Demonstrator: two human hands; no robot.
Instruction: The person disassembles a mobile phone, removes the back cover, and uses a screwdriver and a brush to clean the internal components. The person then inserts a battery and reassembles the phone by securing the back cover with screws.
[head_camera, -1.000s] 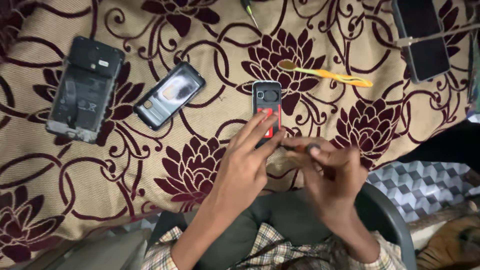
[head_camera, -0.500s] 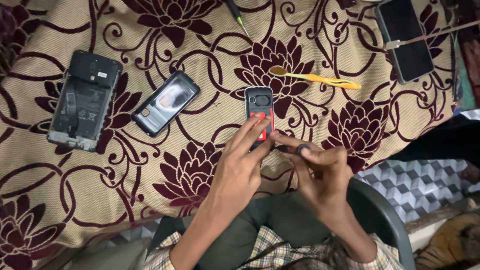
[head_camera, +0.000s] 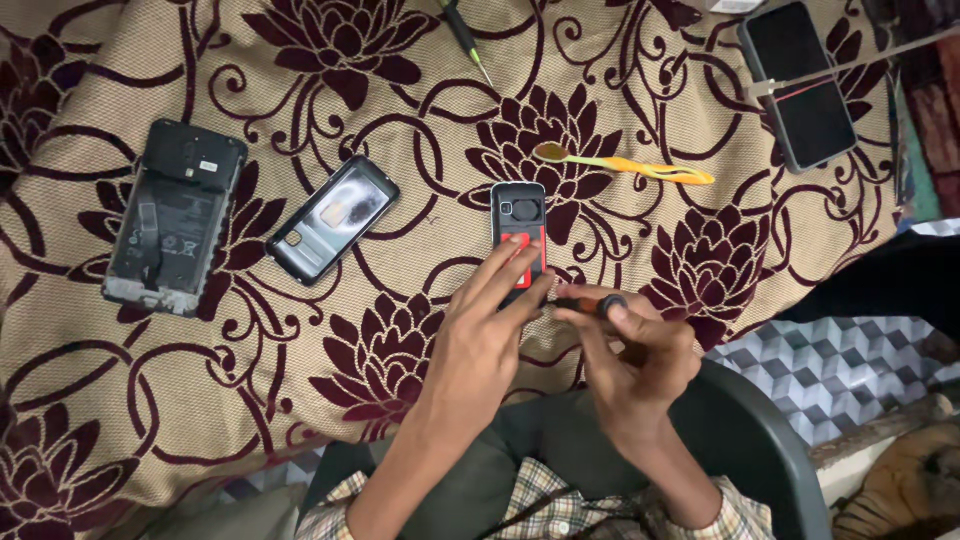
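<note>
Fingers of the left hand (head_camera: 480, 340) lie stretched out flat on the lower half of a small phone (head_camera: 520, 235), pressing it against the flowered cloth (head_camera: 300, 420); the hand is open, nothing gripped inside it. The small phone lies lengthways near the middle of the cloth, its back up, showing a red panel under a dark top part with a round camera ring. The right hand (head_camera: 635, 360) is curled closed around a screwdriver (head_camera: 590, 300) with a dark handle and an orange band, thumb and forefinger pinching it near the end. Its tip points toward the phone's lower edge, just beside the left fingertips; whether the tip touches the phone cannot be told.

To the left of the small phone lies a dark phone (head_camera: 333, 218) with a shiny screen, tilted. Further left is an opened phone (head_camera: 175, 230) with its insides showing. Just above and to the right of the small phone rests a yellow-orange plastic pry tool (head_camera: 640, 167). Another black phone (head_camera: 797, 85) lies in the upper right corner, and a second screwdriver (head_camera: 466, 38) at the top edge.
</note>
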